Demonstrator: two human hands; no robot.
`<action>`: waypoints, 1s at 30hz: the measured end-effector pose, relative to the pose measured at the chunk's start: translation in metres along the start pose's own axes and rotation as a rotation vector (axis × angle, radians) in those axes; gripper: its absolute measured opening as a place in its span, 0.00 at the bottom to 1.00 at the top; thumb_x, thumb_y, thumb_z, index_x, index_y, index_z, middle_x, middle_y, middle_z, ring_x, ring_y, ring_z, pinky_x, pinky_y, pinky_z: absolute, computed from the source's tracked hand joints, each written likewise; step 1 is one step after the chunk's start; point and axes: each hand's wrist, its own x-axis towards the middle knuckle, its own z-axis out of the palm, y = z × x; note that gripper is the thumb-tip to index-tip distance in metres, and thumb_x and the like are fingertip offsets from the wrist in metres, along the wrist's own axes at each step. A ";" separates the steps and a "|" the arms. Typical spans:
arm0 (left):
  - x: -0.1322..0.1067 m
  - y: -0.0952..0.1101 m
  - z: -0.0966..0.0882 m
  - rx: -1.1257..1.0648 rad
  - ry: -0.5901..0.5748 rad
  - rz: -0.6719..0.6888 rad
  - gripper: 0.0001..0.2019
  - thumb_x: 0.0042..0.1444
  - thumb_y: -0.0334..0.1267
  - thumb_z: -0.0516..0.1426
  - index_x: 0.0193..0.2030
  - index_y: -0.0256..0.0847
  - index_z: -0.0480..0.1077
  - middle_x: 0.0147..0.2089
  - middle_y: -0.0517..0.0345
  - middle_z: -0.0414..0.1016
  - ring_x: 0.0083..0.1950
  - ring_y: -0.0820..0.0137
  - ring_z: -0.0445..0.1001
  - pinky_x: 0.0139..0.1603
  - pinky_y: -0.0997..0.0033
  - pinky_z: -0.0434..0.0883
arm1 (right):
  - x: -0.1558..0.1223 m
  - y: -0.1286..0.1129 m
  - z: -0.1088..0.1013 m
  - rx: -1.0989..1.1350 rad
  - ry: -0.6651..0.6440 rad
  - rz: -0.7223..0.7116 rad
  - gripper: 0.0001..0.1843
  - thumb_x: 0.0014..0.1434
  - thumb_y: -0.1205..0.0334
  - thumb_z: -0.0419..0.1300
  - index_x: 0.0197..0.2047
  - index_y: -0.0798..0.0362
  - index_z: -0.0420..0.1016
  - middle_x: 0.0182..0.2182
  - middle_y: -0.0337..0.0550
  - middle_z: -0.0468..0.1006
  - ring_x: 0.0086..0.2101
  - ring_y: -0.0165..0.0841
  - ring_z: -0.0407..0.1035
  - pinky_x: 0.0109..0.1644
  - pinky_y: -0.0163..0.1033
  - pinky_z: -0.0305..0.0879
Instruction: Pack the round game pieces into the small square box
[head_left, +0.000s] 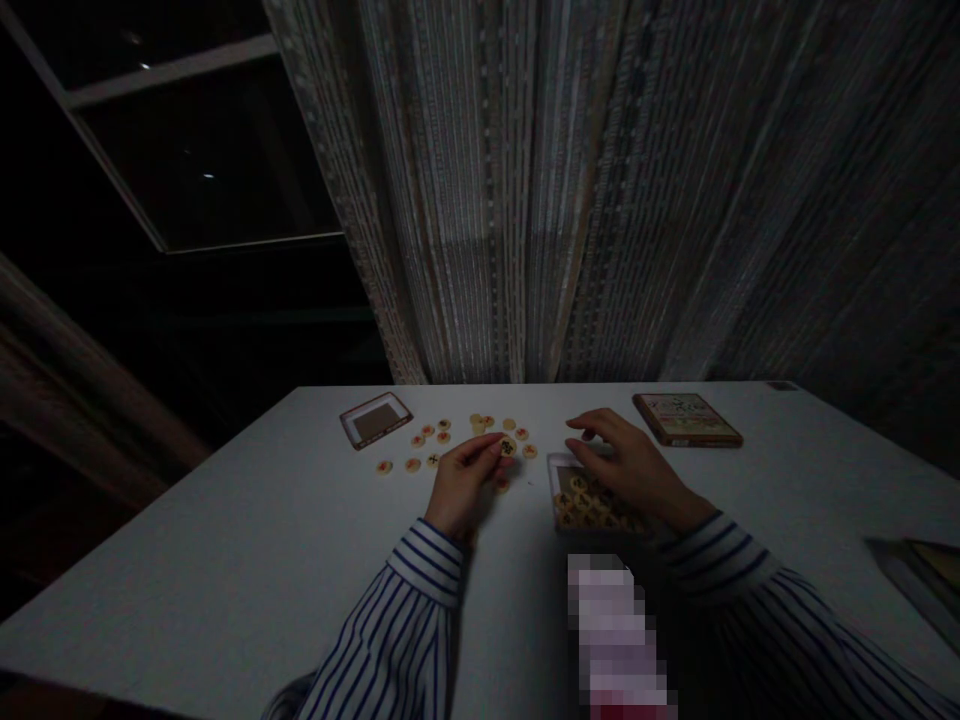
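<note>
Between the thumb and fingers of my left hand (466,480) is a round wooden Chinese chess piece (508,447) with a dark character on its face. Loose chess pieces (443,437), some marked red and some dark, lie around that hand on the white table. My right hand (626,460) hovers over a clear plastic box (556,500), its thumb and fingers apart with nothing visible between them. Several chess pieces (581,510) with dark characters sit in the box, partly hidden under the right hand.
A shallow frame-like box lid (375,419) lies at the back left of the white table (262,530). A flat brown printed box (688,419) rests at the back right. Another dark flat object (937,565) is at the right edge. A striped curtain (525,200) hangs behind.
</note>
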 end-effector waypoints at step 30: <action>0.003 -0.030 0.057 0.013 -0.179 -0.023 0.07 0.42 0.33 0.61 0.31 0.34 0.75 0.27 0.57 0.76 0.29 0.74 0.73 0.33 0.74 0.70 | -0.026 0.017 0.008 -0.064 -0.065 -0.155 0.14 0.57 0.57 0.54 0.45 0.54 0.70 0.38 0.48 0.76 0.40 0.36 0.69 0.42 0.44 0.66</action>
